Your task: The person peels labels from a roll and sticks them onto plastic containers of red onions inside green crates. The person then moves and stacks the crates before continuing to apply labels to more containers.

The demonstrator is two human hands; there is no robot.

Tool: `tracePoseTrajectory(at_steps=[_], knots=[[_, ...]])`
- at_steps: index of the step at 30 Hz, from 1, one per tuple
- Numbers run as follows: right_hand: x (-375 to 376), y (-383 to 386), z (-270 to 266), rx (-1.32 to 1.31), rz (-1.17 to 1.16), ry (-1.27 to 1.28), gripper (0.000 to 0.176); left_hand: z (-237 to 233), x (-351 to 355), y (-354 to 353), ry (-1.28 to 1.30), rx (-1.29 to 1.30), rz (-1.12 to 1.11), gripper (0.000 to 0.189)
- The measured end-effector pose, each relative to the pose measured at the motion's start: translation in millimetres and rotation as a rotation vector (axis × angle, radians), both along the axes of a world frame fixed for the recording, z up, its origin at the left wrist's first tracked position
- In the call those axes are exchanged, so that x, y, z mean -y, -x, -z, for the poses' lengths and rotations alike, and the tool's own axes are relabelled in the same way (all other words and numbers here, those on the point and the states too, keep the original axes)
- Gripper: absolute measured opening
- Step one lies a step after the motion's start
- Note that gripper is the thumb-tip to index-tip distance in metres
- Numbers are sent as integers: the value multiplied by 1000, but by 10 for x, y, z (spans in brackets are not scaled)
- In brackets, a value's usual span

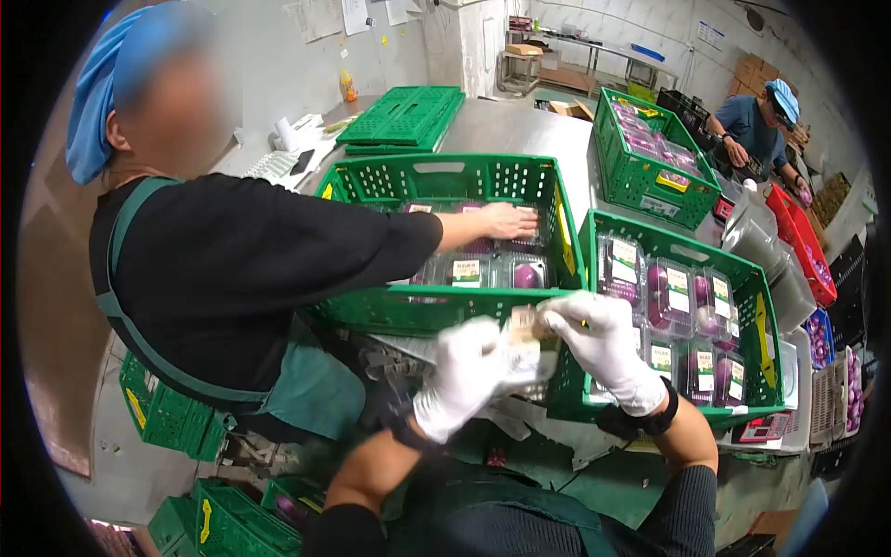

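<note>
My left hand (458, 376), in a white glove and smeared by motion, is closed at the left edge of a strip of paper labels (525, 351). The fingers of my right hand (603, 348), also gloved in white, pinch the top of this strip. Both hands are above the near edge of the crates. Just beyond my right hand stands a green crate (682, 234) holding several clear plastic boxes (670, 295) of purple, round produce with white and green labels. Another green crate (436, 302) with similar boxes lies ahead of my hands.
A co-worker's hand (509, 221) rests on the boxes in the middle crate, the arm reaching across from the left. Behind stand another filled crate (650, 190) and folded green crates (404, 116). Another person (756, 125) works by a red crate (800, 243) at right.
</note>
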State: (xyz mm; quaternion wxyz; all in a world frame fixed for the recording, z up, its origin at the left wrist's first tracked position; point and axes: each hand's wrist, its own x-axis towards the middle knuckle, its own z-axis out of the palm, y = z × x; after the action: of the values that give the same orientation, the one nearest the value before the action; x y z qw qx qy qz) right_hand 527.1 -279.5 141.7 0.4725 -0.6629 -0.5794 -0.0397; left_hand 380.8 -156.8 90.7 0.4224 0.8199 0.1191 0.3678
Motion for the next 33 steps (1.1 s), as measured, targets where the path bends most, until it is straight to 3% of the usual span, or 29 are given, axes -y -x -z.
tracePoseTrajectory(at_steps=[1, 2, 3, 4, 5, 7, 8, 9, 10, 11, 12, 13, 15, 16, 17, 18, 21, 24, 28, 30, 31, 32, 33], knots=[[45, -25, 1, -22, 31, 34, 10, 36, 101, 69, -124, -35, -22, 16], [85, -114, 54, -235, 46, 43, 9, 150, 205, 160, 331, -71, 151, 18], [95, -259, 161, -387, 59, 87, 10, 271, 90, 273, 338, -376, 278, 20], [122, -359, 216, -322, -18, 145, 9, 382, -62, 229, 169, -189, 272, 41], [128, -367, 203, -267, -87, 205, 9, 384, -141, 203, 182, -120, 290, 49], [0, -186, 92, -180, -295, 367, 10, 179, -185, 87, 517, -79, 462, 67], [-111, -172, 88, -172, -270, 311, 11, 232, -199, 41, 652, -145, 525, 76], [-243, -217, 68, -151, -247, 255, 11, 352, -221, -22, 659, -209, 542, 60], [-402, -325, 54, -161, -40, 116, 8, 580, -231, -47, 595, -260, 520, 43], [-575, -586, 94, -449, 52, 120, 9, 754, -262, -22, 544, -259, 481, 27], [-761, -757, 56, -550, 113, 104, 8, 892, -304, 25, 549, -253, 454, 16], [-937, -876, 84, -698, 199, 222, 7, 988, -365, 127, 624, -339, 404, 18], [-1205, -1179, 548, -878, 128, 521, 13, 1047, -499, 324, 792, -376, 407, 19], [-1314, -1265, 815, -743, 186, 658, 17, 1208, -593, 396, 672, -345, 471, 20], [-1412, -1334, 1059, -602, 238, 794, 21, 1039, -673, 462, 613, -360, 482, 21], [-1511, -1334, 1120, -578, 194, 950, 25, 996, -744, 516, 678, -351, 514, 20], [-1643, -1440, 1432, -526, 429, 1213, 27, 1062, -940, 615, 853, -321, 536, 21], [-1672, -1586, 1709, -654, 442, 1224, 29, 1106, -1061, 659, 940, -341, 526, 22], [-1661, -1654, 1935, -371, 417, 1157, 35, 1158, -1138, 624, 928, -385, 531, 21], [-1727, -1624, 1872, -127, 401, 1227, 43, 1224, -1107, 656, 989, -411, 522, 21], [-1778, -1435, 1605, -264, 399, 1209, 55, 1254, -1090, 671, 1037, -427, 524, 21], [-1804, -1277, 1381, -167, 437, 1231, 45, 1286, -1082, 614, 1070, -448, 565, 21], [-1777, -1240, 1325, -112, 433, 1238, 44, 1243, -1085, 576, 880, -452, 600, 21]])
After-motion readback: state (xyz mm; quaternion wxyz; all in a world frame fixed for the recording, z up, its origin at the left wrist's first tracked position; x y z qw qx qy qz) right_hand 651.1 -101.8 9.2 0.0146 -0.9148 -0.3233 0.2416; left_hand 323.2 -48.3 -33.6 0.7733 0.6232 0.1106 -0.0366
